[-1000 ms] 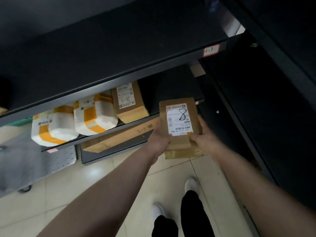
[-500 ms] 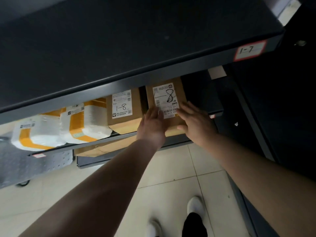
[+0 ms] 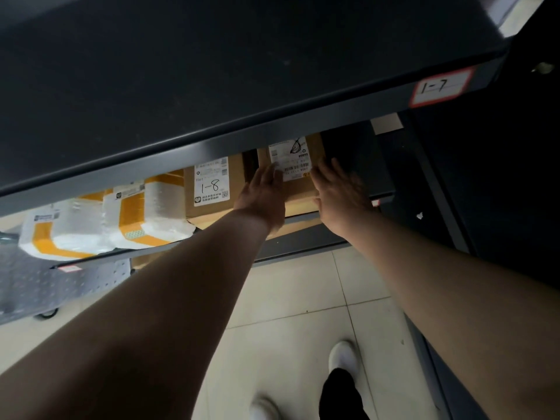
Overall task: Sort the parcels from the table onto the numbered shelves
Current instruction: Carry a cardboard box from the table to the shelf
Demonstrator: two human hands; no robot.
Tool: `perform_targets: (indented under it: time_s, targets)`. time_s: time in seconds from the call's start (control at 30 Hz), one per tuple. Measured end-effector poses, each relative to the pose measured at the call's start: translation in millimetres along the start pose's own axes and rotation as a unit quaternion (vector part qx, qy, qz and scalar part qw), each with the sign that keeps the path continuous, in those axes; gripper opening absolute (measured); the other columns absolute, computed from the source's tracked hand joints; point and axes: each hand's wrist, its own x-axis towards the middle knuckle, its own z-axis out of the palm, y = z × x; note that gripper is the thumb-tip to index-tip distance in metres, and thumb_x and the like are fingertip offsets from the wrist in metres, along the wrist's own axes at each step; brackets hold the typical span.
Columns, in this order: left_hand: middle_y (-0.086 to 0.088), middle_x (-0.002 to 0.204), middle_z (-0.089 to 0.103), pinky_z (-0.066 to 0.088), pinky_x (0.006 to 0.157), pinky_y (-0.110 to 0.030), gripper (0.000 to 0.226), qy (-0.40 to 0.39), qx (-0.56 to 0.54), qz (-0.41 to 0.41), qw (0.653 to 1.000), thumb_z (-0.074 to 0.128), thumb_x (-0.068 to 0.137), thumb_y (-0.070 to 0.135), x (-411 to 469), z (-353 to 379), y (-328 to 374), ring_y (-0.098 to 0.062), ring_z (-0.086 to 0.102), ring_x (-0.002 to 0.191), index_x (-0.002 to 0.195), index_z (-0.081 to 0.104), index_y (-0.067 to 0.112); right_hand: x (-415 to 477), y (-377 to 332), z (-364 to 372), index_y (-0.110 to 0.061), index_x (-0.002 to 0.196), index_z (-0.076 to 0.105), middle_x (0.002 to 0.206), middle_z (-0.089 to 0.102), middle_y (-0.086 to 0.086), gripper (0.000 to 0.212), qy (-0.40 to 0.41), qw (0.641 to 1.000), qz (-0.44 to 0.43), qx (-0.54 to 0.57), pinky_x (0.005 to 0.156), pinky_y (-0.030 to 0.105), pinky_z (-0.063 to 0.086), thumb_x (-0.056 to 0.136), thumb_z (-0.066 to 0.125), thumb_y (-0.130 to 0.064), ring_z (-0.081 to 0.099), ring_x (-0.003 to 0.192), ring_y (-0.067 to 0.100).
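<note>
Head view, everything placed relative to the shelf tagged 1-7:

Shelf tag (image 3: 441,87): red-bordered white sticker, handwritten "1-7", on the front edge of the dark upper shelf (image 3: 272,122).

Brown parcel (image 3: 295,177): sits on the lower shelf right under the 1-7 shelf. Its white label has a barcode and a scribbled mark at the top, cut off by the shelf edge so not readable.

Neighbour box (image 3: 212,189): cardboard, just left of the brown parcel, label clearly says "1-8" in marker; the small print is too tiny to read.

White parcels (image 3: 151,213): further left on the same lower shelf, wrapped with orange-yellow tape, labels unreadable.

Left hand (image 3: 262,197): fingers spread flat, tips resting on the brown parcel's left front, not gripping it.

Right hand (image 3: 339,192): fingers splayed, a bit blurry, against the parcel's right front edge, no clamp.

Floor (image 3: 288,292): pale tiles below, white shoes visible.
</note>
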Motion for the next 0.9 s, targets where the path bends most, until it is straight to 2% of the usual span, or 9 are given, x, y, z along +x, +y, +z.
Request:
perform_targets:
  time_s: [0.13,0.23,0.3,0.37,0.5,0.63,0.7,0.77,0.9]
  targets:
    - [-0.004,0.163,0.000,0.009,0.119,-0.036,0.081,0.024,0.003,0.005,1.000,0.055,0.093,0.006,-37,4,6,-0.021,-0.001,0.149,0.155,0.004,0.015,-44,14,0,-0.017,0.153,0.011,0.161,0.005,0.002,0.068,0.001,1.000,0.013,-0.014,0.118,0.046,0.010,0.097,0.050,-0.019,-0.002,0.148,0.023]
    - [-0.008,0.163,0.002,0.012,0.120,-0.038,0.074,-0.044,0.081,0.061,0.994,0.051,0.096,0.007,-68,1,10,-0.024,0.002,0.150,0.155,0.006,0.012,-77,17,-3,-0.015,0.149,0.026,0.158,0.019,0.004,0.055,-0.046,0.998,0.015,-0.034,0.115,0.044,0.018,0.099,0.047,-0.025,0.006,0.147,0.024]
    - [-0.009,0.160,0.016,0.022,0.119,-0.040,0.065,-0.056,0.102,0.084,0.990,0.050,0.095,0.006,-87,-6,12,-0.026,0.015,0.147,0.153,0.019,0.011,-98,12,-6,-0.016,0.143,0.037,0.153,0.029,0.003,0.046,-0.060,0.998,0.024,-0.025,0.112,0.043,0.023,0.098,0.046,-0.024,0.012,0.146,0.023]
    - [-0.009,0.150,0.036,0.034,0.112,-0.038,0.056,-0.042,0.105,0.100,0.989,0.053,0.093,0.007,-106,-16,15,-0.026,0.033,0.139,0.145,0.034,0.011,-123,1,-10,-0.017,0.141,0.040,0.150,0.033,0.003,0.045,-0.083,0.996,0.032,-0.025,0.112,0.043,0.024,0.097,0.047,-0.022,0.015,0.144,0.023]
    - [-0.010,0.145,0.040,0.036,0.110,-0.036,0.052,-0.056,0.118,0.133,0.983,0.053,0.094,0.007,-141,-36,20,-0.026,0.036,0.135,0.144,0.037,0.011,-166,-21,-18,-0.018,0.146,0.034,0.155,0.027,0.004,0.048,-0.126,0.990,0.062,0.010,0.117,0.042,0.018,0.099,0.044,-0.027,0.012,0.146,0.023]
    - [-0.008,0.124,0.053,0.050,0.091,-0.037,0.041,-0.068,0.145,0.181,0.971,0.053,0.092,0.009,-187,-57,24,-0.024,0.053,0.108,0.132,0.048,0.014,-221,-49,-37,-0.013,0.141,0.040,0.146,0.039,0.008,0.044,-0.130,0.985,0.113,0.021,0.109,0.040,0.032,0.098,0.045,-0.025,0.032,0.136,0.025]
    - [-0.008,0.118,0.057,0.050,0.086,-0.036,0.033,-0.079,0.153,0.206,0.963,0.053,0.095,0.016,-214,-67,25,-0.023,0.055,0.102,0.127,0.051,0.013,-254,-62,-47,-0.012,0.139,0.041,0.142,0.041,0.009,0.043,-0.117,0.983,0.140,0.015,0.103,0.039,0.038,0.098,0.044,-0.025,0.040,0.129,0.025]
    - [-0.009,0.120,0.058,0.048,0.088,-0.036,0.030,-0.091,0.163,0.238,0.953,0.051,0.097,0.021,-243,-74,28,-0.025,0.055,0.106,0.125,0.052,0.011,-291,-77,-58,-0.012,0.138,0.041,0.140,0.043,0.009,0.041,-0.098,0.980,0.169,0.027,0.098,0.039,0.040,0.099,0.043,-0.027,0.043,0.125,0.026]
    - [-0.011,0.134,0.052,0.046,0.098,-0.042,0.041,-0.110,0.190,0.295,0.930,0.045,0.101,0.026,-307,-75,37,-0.028,0.050,0.120,0.138,0.044,0.011,-372,-110,-63,-0.014,0.135,0.042,0.135,0.046,0.009,0.040,-0.048,0.974,0.222,0.022,0.091,0.040,0.039,0.099,0.041,-0.030,0.047,0.119,0.028]
